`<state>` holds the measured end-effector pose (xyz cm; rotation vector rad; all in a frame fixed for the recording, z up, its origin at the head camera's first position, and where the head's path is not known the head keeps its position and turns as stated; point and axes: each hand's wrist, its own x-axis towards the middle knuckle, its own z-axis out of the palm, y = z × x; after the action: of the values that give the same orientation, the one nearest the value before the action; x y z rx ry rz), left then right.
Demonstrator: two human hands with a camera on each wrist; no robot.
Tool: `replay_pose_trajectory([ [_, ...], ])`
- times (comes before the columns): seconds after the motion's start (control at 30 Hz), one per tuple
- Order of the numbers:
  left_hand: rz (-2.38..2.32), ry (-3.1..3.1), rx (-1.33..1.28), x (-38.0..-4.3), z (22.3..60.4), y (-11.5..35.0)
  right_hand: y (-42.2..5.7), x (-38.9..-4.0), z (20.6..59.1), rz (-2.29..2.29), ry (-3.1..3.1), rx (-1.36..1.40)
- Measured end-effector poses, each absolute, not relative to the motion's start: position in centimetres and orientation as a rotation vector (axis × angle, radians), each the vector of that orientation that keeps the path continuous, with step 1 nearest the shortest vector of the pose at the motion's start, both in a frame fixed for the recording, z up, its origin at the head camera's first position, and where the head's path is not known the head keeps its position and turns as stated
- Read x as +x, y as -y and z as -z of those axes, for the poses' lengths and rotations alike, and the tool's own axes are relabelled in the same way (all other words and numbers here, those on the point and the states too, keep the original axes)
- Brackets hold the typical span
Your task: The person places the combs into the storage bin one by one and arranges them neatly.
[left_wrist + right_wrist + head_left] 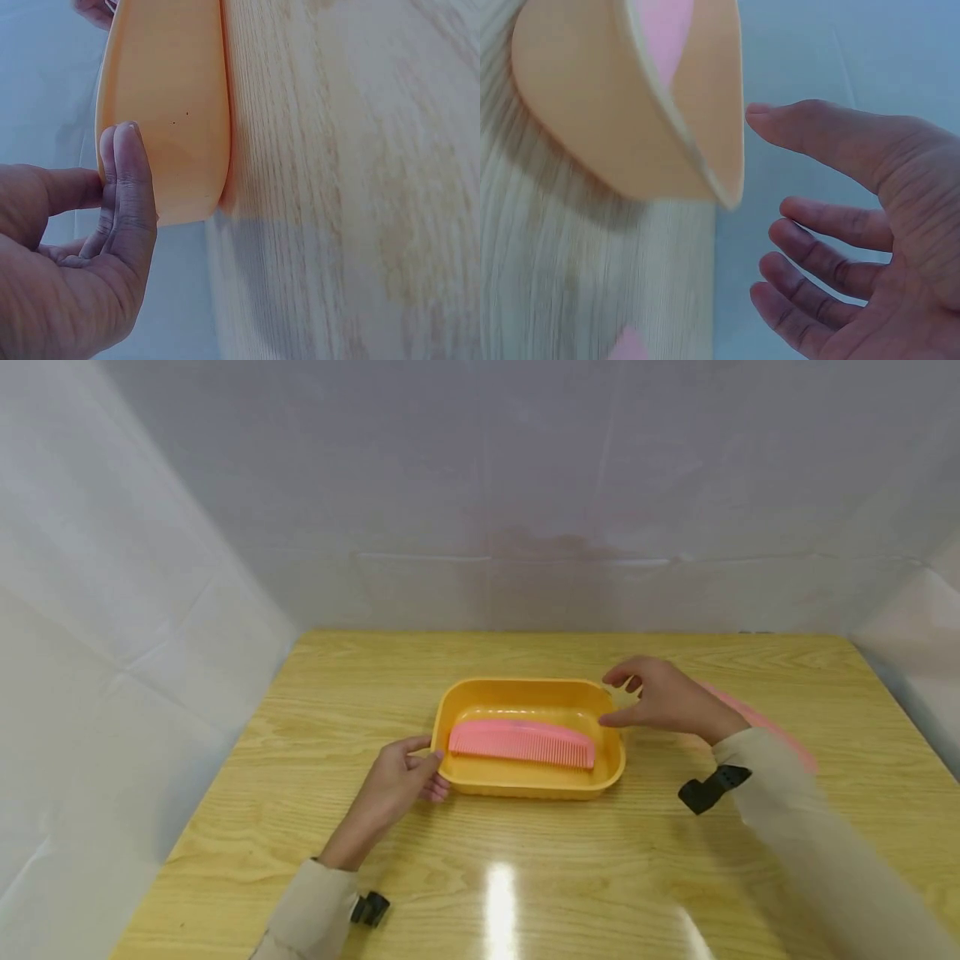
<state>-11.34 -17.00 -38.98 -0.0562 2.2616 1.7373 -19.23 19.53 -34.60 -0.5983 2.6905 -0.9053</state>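
A yellow-orange plastic basin (480,791) with rounded corners stands on the wooden table. In it lies a pink comb (517,742), teeth toward the near side. My left hand (395,781) grips the basin's left end, thumb at the rim and fingers against the outer wall. In the left wrist view those fingers (133,187) lie along the outside of the basin. My right hand (660,697) is at the basin's right end, thumb and fingers spread apart. The right wrist view shows its thumb (817,131) beside the rim, with nothing held.
Partly hidden behind the right forearm, a long pink thing (780,735) with a curved edge lies on the table (360,693). Pale sheeting (480,485) hangs behind the table and along both sides. Dark straps (712,789) hang at the wrists.
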Motion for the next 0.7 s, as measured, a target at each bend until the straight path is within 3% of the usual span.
replay_pose_trajectory([
  [0.7,-1.724,-2.272,-0.044,-11.5,39.2,17.0,-28.6,-16.6,36.3,0.92,-2.722,-0.331],
])
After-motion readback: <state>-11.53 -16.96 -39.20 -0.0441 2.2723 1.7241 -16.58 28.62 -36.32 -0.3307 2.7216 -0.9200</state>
